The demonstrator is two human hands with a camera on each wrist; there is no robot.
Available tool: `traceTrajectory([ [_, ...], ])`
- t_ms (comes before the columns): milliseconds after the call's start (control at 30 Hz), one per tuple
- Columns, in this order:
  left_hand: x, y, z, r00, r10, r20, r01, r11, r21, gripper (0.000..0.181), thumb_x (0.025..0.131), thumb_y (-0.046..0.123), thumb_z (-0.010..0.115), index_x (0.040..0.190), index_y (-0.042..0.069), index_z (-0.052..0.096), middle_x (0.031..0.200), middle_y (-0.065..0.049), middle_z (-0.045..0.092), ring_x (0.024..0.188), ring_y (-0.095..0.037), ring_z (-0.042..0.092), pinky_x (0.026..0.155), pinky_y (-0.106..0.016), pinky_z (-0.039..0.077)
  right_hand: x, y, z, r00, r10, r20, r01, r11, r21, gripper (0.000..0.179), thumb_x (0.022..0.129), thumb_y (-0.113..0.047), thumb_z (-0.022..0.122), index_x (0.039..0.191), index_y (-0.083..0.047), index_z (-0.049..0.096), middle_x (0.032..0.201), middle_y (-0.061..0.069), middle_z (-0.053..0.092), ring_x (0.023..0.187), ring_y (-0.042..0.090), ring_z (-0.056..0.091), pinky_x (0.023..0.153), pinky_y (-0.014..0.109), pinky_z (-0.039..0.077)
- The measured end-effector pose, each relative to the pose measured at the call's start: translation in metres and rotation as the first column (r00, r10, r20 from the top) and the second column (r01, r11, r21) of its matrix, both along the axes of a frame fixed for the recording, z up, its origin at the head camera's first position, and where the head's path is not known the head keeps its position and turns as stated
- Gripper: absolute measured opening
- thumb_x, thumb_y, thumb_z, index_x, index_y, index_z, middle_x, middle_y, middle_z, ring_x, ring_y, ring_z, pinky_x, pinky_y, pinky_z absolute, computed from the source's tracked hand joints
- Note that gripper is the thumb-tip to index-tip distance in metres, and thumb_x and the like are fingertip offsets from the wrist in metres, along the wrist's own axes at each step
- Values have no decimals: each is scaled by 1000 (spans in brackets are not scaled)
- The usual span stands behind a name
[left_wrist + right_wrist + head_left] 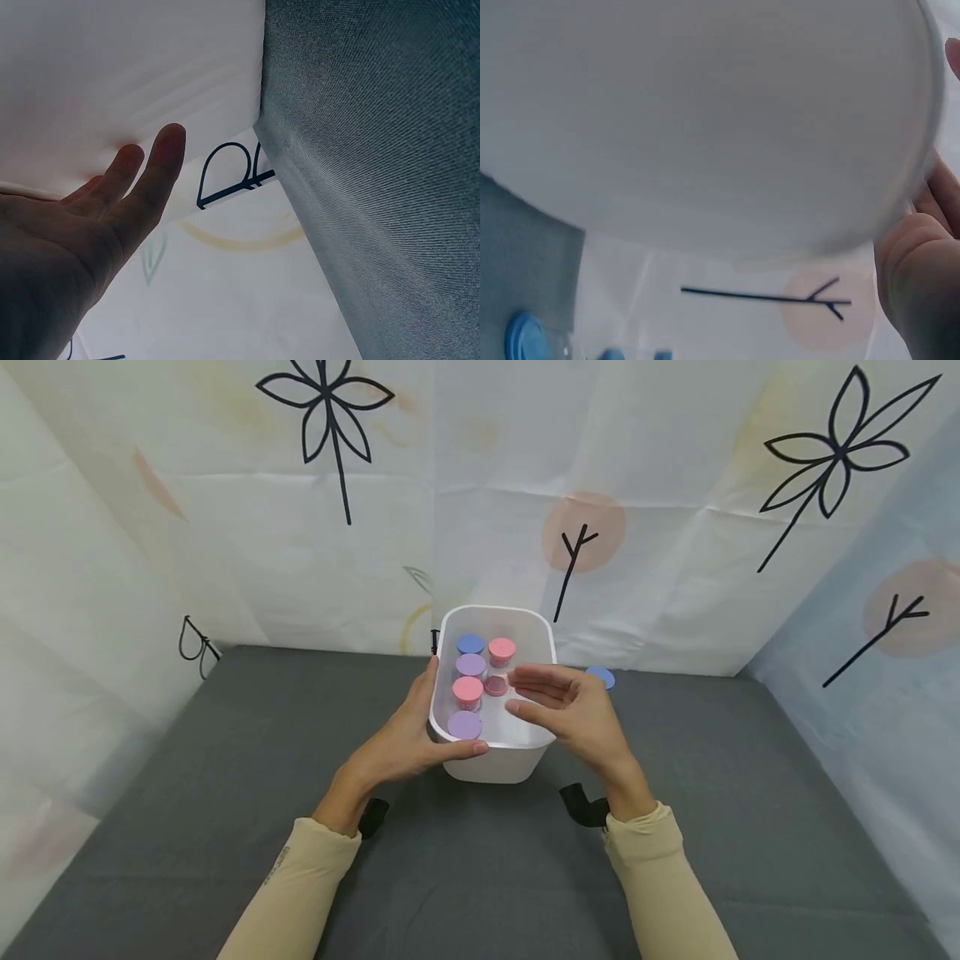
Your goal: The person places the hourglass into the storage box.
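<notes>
A white plastic bin (501, 763) stands on the cloth, holding several small round jars. Along its left side run a blue lid (470, 644), a purple lid (471, 665), a pink-lidded jar (467, 691) and another purple lid (465, 724). Beside them are a pink-lidded jar (502, 650) and a duller pink round piece (496, 685). My left hand (401, 735) rests on the bin's left wall with extended fingers, its thumb along the near rim. Over the bin's right side is my right hand (573, 706), its thumb apart from its slightly bent fingers; nothing shows between them.
Behind my right hand, outside the bin, is a blue lid (601, 677); the right wrist view shows a blue-lidded jar (529, 339) with more blue pieces. Grey cloth (480, 877) covers the table, and patterned white sheets (487, 468) hang behind.
</notes>
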State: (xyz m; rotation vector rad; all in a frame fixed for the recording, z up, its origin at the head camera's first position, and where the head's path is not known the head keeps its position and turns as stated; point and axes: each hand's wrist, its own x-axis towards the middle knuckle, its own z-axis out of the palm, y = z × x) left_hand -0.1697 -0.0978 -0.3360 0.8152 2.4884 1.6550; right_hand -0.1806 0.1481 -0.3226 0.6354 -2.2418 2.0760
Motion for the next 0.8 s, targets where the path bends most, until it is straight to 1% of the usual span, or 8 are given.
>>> traceTrajectory([
  [100, 0, 0, 1, 1000, 4, -2, -4, 1000, 0, 123, 80, 20, 87, 164, 23, -2, 161, -9, 19, 144, -28, 24, 113, -62, 27, -3, 17, 5, 997, -79, -25, 78, 996, -45, 47, 83, 11, 77, 127, 13, 62, 122, 25, 67, 108, 21, 70, 92, 32, 54],
  [200, 0, -1, 1, 1000, 3, -1, -3, 1000, 2, 123, 80, 20, 87, 164, 24, -2, 161, -8, 20, 144, -29, 23, 112, -62, 27, -9, 38, 5, 978, -200, -66, 195, 978, -78, 47, 82, 12, 78, 126, 15, 62, 119, 22, 69, 105, 17, 70, 90, 30, 54],
  [267, 0, 0, 0, 1000, 3, 1, -3, 1000, 1, 124, 80, 20, 88, 164, 25, -3, 161, -8, 19, 145, -30, 23, 112, -62, 27, -13, 51, 2, 948, -303, -100, 297, 952, -72, 47, 82, 10, 79, 126, 14, 63, 118, 20, 69, 104, 15, 70, 91, 29, 54],
  [333, 0, 0, 0, 1000, 1, -1, -1, 1000, 1, 123, 80, 20, 87, 164, 25, -3, 162, -7, 19, 145, -31, 22, 113, -62, 26, -18, 62, -4, 906, -402, -134, 401, 915, -33, 48, 82, 6, 81, 126, 12, 64, 118, 19, 69, 105, 14, 70, 93, 27, 52],
  [433, 0, 0, -1, 1000, 1, -6, -1, 1000, -2, 123, 80, 20, 87, 164, 25, -3, 162, -7, 19, 145, -32, 22, 113, -62, 26, -26, 75, -16, 864, -482, -148, 495, 866, 72, 53, 82, -2, 85, 129, 9, 64, 124, 21, 68, 113, 20, 67, 97, 27, 50],
  [500, 0, -1, -2, 1000, 4, -6, -4, 1000, -3, 124, 80, 20, 87, 164, 25, -3, 162, -7, 19, 145, -32, 22, 113, -62, 26, -31, 80, -24, 861, -490, -135, 507, 847, 163, 58, 82, -8, 86, 132, 7, 63, 129, 21, 65, 120, 26, 64, 100, 30, 49],
  [633, 0, -1, -2, 1000, 4, -2, -4, 1000, -5, 124, 80, 20, 87, 164, 26, -4, 162, -7, 18, 145, -31, 22, 112, -62, 26, -39, 85, -39, 875, -476, -90, 479, 822, 309, 67, 82, -17, 88, 137, 6, 59, 136, 21, 61, 128, 32, 58, 103, 37, 46],
  [800, -1, 0, -2, 1000, -3, -11, 3, 1000, 6, 124, 80, 20, 88, 163, 29, -3, 162, -5, 18, 144, -27, 23, 113, -59, 27, -45, 87, -47, 882, -469, -52, 454, 813, 363, 70, 82, -19, 87, 141, 4, 56, 141, 21, 58, 131, 32, 55, 104, 40, 45],
])
